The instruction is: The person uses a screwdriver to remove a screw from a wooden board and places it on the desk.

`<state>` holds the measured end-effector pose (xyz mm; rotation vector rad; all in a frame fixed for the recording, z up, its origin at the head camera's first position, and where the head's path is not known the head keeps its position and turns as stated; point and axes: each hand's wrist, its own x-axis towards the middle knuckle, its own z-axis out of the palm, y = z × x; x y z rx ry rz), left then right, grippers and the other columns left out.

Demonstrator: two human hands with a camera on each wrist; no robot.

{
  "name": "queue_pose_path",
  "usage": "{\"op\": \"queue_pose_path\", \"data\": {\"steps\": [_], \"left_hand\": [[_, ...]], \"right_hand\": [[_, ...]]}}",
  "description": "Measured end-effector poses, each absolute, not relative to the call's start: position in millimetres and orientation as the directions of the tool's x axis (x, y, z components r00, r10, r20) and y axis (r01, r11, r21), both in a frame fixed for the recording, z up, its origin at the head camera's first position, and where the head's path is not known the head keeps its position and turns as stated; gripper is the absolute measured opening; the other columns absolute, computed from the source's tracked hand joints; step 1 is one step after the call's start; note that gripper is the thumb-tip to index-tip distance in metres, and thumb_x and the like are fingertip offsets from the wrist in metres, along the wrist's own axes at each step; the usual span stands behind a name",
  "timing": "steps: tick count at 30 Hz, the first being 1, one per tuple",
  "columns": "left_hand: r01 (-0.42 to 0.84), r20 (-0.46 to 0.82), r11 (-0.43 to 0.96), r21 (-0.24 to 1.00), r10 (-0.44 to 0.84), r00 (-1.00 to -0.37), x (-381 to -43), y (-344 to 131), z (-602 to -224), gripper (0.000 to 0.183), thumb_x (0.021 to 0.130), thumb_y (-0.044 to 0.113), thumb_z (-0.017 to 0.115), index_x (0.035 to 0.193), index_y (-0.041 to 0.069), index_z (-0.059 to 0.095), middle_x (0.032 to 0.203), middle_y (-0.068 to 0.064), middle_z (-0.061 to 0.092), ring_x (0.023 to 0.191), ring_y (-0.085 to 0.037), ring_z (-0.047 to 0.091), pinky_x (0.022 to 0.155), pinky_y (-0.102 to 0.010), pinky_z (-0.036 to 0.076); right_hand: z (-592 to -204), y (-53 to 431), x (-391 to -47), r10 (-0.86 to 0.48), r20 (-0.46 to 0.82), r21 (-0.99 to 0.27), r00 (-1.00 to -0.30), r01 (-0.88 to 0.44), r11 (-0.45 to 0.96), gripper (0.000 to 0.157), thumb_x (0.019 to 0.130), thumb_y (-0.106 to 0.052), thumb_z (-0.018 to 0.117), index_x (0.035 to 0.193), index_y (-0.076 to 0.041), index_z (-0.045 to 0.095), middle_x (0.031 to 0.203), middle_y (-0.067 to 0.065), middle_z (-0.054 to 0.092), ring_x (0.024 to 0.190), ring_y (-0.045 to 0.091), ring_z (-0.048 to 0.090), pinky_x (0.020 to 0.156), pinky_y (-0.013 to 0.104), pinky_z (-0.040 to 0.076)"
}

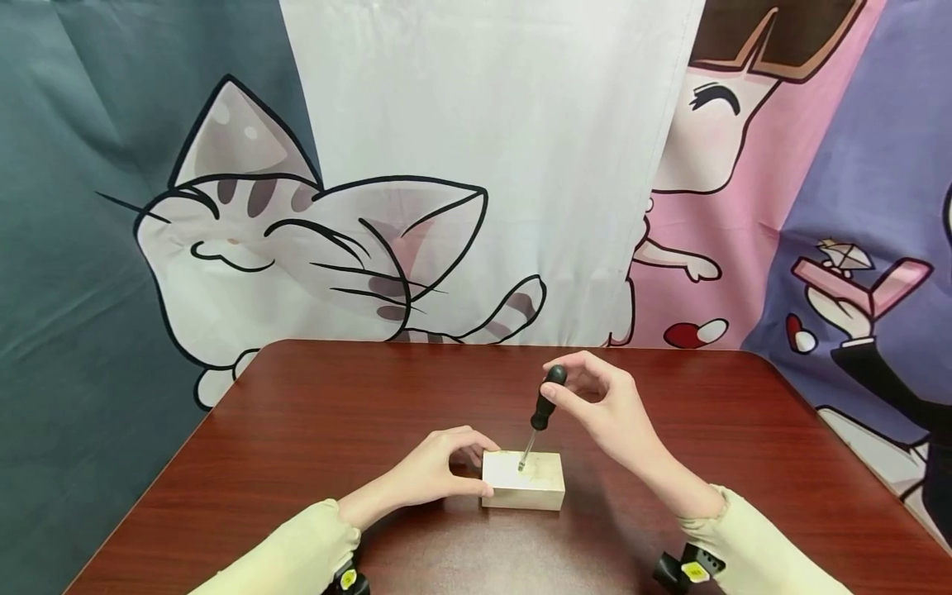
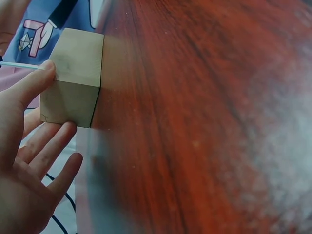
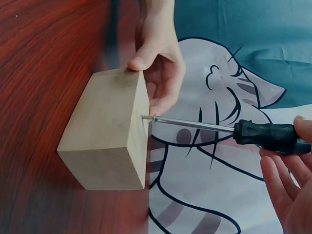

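Note:
A pale wooden block [image 1: 524, 498] lies on the table, and my left hand [image 1: 439, 468] grips its left end between thumb and fingers. From the block's top face a brass-coloured screw [image 3: 147, 117] sticks up, part of its thread showing. The tip of a screwdriver [image 3: 195, 125] meets the screw's head. Its black handle [image 1: 549, 399] tilts a little to the right in the head view. My right hand [image 1: 606, 406] pinches that handle near its upper end with thumb and fingers. In the left wrist view, the left thumb [image 2: 41, 78] lies along the block's edge.
The reddish-brown wooden table [image 1: 357, 388] extends around the block on all sides. Behind it hangs a cloth backdrop [image 1: 483, 99] printed with a cartoon cat and figures. Each wrist wears a small black camera, such as the right one [image 1: 687, 568].

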<state>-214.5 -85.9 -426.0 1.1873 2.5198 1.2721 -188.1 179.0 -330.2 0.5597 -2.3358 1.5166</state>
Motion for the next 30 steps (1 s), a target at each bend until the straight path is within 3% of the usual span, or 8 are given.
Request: {"op": "queue_pose_path", "data": {"steps": [4,10,15,21,24,30], "left_hand": [[0.601,0.257,0.355,0.716,0.667,-0.699,-214.2,-86.2,-426.0,0.043,0.078,0.037,0.084,0.116,0.024,0.067,0.106,0.009,0.069,0.093,-0.010,0.067,0.087,-0.028,0.056],[0.605,0.267,0.357,0.711,0.660,-0.703,-213.4,-86.3,-427.1,0.043,0.079,0.037,0.084,0.116,0.024,0.067,0.105,0.009,0.069,0.093,-0.010,0.067,0.086,-0.028,0.056],[0.598,0.263,0.357,0.718,0.656,-0.707,-212.8,-85.4,-428.6,0.044,0.079,0.037,0.083,0.117,0.024,0.067,0.106,0.009,0.068,0.094,-0.009,0.066,0.086,-0.026,0.056],[0.598,0.269,0.349,0.722,0.655,-0.706,-211.7,-84.6,-428.4,0.043,0.079,0.037,0.083,0.117,0.024,0.067,0.106,0.008,0.068,0.094,-0.008,0.066,0.085,-0.028,0.056],[0.594,0.266,0.352,0.723,0.652,-0.710,-211.7,-84.9,-427.9,0.043,0.079,0.036,0.083,0.117,0.025,0.067,0.106,0.009,0.068,0.094,-0.008,0.066,0.084,-0.028,0.056],[0.592,0.260,0.360,0.721,0.651,-0.713,-212.1,-85.7,-428.6,0.043,0.079,0.037,0.083,0.117,0.026,0.067,0.106,0.009,0.068,0.094,-0.008,0.066,0.084,-0.027,0.056]], "right_hand": [[-328.0,182.9,-189.0,-0.225,0.438,-0.796,-0.870,-0.492,0.351,0.023,0.091,-0.021,0.073,0.113,-0.025,0.069,0.089,0.000,0.076,0.077,0.013,0.072,0.070,0.027,0.057],[-329.7,183.7,-192.3,-0.348,0.496,-0.765,-0.796,-0.590,0.260,0.031,0.095,-0.011,0.065,0.125,-0.020,0.061,0.108,0.003,0.075,0.094,0.012,0.074,0.079,0.029,0.060],[-340.4,175.0,-191.8,-0.254,0.593,-0.700,-0.764,-0.645,0.305,0.032,0.091,-0.011,0.071,0.121,-0.017,0.059,0.107,0.002,0.075,0.087,0.009,0.074,0.075,0.025,0.060],[-347.7,163.7,-184.9,-0.129,0.603,-0.695,-0.787,-0.599,0.398,0.048,0.082,-0.018,0.081,0.123,-0.023,0.059,0.097,-0.002,0.072,0.067,0.007,0.070,0.062,0.021,0.056],[-346.8,161.8,-182.7,-0.101,0.594,-0.717,-0.798,-0.582,0.384,0.048,0.082,-0.017,0.081,0.124,-0.025,0.059,0.093,-0.001,0.074,0.069,0.006,0.071,0.064,0.021,0.056],[-347.1,164.8,-184.5,-0.131,0.597,-0.739,-0.791,-0.606,0.293,0.048,0.083,-0.009,0.079,0.126,-0.019,0.059,0.102,0.006,0.075,0.082,0.004,0.073,0.073,0.024,0.060]]}}
